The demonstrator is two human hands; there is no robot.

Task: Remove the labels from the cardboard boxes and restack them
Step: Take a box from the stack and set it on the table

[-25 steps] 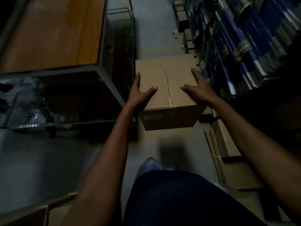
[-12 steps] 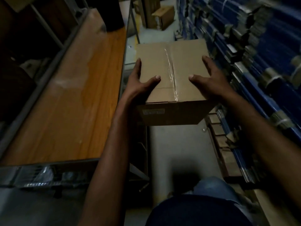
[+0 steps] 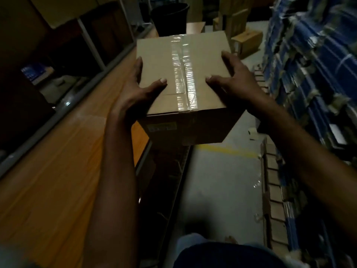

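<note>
You hold the box [image 3: 183,74] in the air over the table [image 3: 58,171] edge — left hand [image 3: 135,93] and right hand [image 3: 237,82] clamped on opposite sides, thumbs on top. Label [image 3: 162,127] faces you, probably for peeling next.

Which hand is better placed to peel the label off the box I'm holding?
Left, probably. The label sits on the near face of the box beside the left hand; the right hand grips the opposite edge.
</note>
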